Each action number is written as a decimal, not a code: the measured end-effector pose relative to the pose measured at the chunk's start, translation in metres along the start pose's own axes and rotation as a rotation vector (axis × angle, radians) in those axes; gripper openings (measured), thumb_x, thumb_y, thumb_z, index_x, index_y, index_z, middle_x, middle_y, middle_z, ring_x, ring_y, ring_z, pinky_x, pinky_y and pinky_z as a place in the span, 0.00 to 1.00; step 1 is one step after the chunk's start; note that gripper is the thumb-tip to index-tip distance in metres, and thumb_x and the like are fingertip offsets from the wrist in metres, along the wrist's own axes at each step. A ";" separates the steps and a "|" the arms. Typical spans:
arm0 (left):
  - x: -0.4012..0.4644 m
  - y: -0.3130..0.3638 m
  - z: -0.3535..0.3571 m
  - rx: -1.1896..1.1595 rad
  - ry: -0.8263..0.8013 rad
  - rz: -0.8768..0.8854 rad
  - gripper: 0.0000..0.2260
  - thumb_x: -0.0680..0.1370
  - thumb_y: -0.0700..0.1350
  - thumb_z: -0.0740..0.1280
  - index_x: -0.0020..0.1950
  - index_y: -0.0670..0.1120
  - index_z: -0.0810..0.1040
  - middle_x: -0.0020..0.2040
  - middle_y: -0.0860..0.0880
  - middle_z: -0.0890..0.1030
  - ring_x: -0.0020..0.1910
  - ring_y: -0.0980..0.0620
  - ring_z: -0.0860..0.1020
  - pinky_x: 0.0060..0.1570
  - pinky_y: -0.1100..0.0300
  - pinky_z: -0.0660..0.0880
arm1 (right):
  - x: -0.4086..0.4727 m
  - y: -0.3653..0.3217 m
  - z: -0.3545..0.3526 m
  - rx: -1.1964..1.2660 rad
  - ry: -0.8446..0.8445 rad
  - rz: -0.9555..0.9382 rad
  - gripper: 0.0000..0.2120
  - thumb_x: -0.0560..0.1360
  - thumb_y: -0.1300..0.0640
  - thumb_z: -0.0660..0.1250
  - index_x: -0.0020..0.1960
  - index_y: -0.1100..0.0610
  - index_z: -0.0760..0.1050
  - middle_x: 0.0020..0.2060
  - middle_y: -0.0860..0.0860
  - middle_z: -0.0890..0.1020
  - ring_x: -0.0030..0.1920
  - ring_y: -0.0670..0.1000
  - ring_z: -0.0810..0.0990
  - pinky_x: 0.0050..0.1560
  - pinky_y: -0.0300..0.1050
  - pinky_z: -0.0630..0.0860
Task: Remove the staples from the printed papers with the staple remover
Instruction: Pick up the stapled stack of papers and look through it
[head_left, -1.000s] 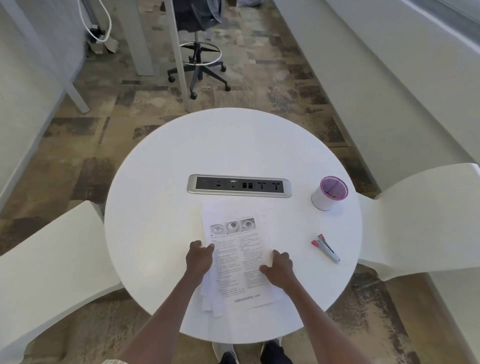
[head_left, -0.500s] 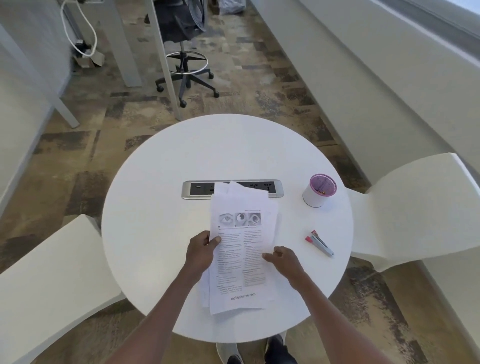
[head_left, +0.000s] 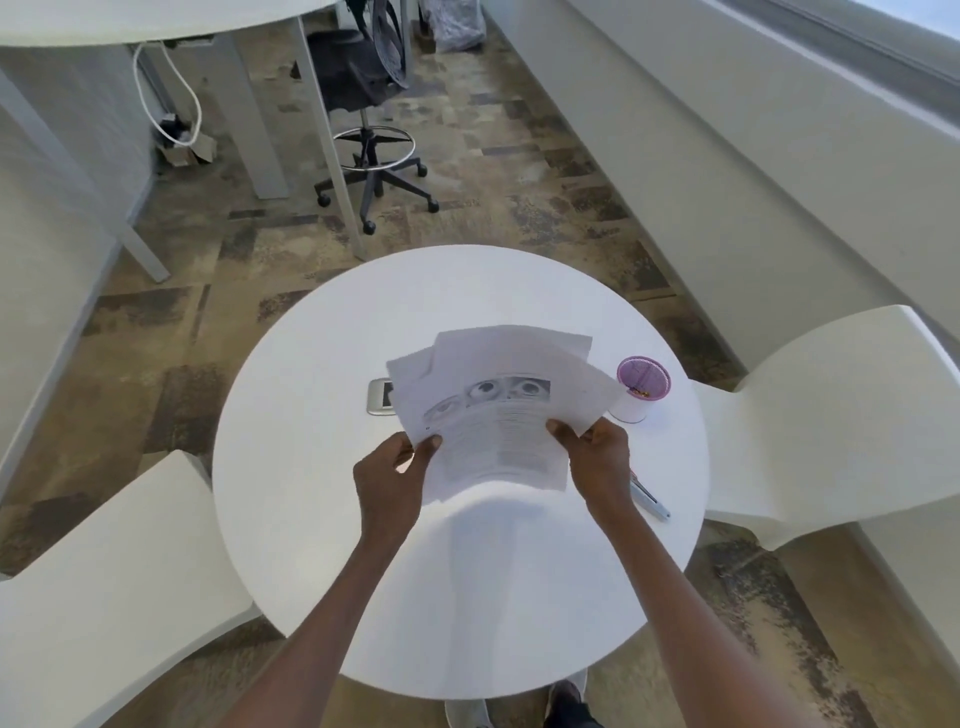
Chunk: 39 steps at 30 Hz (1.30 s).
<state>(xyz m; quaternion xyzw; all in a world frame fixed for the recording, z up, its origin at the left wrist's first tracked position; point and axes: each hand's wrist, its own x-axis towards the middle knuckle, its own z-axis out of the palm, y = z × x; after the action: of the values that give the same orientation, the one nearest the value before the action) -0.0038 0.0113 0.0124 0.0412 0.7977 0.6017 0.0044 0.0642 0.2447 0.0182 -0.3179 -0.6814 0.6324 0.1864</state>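
Two bare forearms reach from the near edge over the round white bench (head_left: 322, 545). The left hand (head_left: 390, 475) grips the near left edge of the fanned stack of printed white papers (head_left: 496, 415), thumb on top; the right hand (head_left: 597, 462) pinches the near right edge in the same way. The papers are held up off the bench, tilted, the top sheet showing a strip of eye photographs above blocks of text. Just right of the right wrist, the slim grey and red staple remover (head_left: 649, 500) lies flat on the bench, partly hidden. Farther right stands a white cup with a purple rim (head_left: 640, 387). Behind the papers, a silver power socket panel (head_left: 380, 397) peeks out. Beyond the bench, a black office chair on castors (head_left: 371, 104) stands on the mottled carpet.
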 end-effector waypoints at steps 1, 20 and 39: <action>-0.001 -0.002 0.001 0.003 0.023 0.015 0.06 0.76 0.48 0.74 0.40 0.50 0.83 0.38 0.56 0.85 0.41 0.54 0.83 0.45 0.65 0.78 | 0.000 -0.002 0.000 -0.014 0.010 -0.026 0.08 0.71 0.60 0.75 0.38 0.48 0.82 0.36 0.41 0.87 0.37 0.40 0.84 0.38 0.30 0.77; 0.029 0.010 0.011 -0.082 -0.094 -0.175 0.05 0.78 0.46 0.71 0.45 0.57 0.83 0.40 0.63 0.86 0.39 0.61 0.84 0.41 0.61 0.78 | 0.015 -0.003 0.005 -0.122 -0.068 0.076 0.06 0.75 0.62 0.71 0.50 0.64 0.80 0.45 0.53 0.88 0.48 0.61 0.86 0.52 0.61 0.82; 0.042 0.039 0.016 0.061 -0.021 0.034 0.04 0.78 0.48 0.72 0.44 0.54 0.86 0.32 0.63 0.82 0.31 0.62 0.76 0.32 0.71 0.68 | 0.003 -0.034 0.032 -0.455 0.044 0.073 0.21 0.70 0.48 0.76 0.56 0.59 0.77 0.50 0.52 0.79 0.60 0.57 0.73 0.62 0.51 0.71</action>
<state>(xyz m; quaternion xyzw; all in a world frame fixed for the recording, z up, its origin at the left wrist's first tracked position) -0.0427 0.0403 0.0477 0.0614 0.8148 0.5765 0.0012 0.0344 0.2230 0.0466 -0.3901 -0.7901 0.4617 0.1017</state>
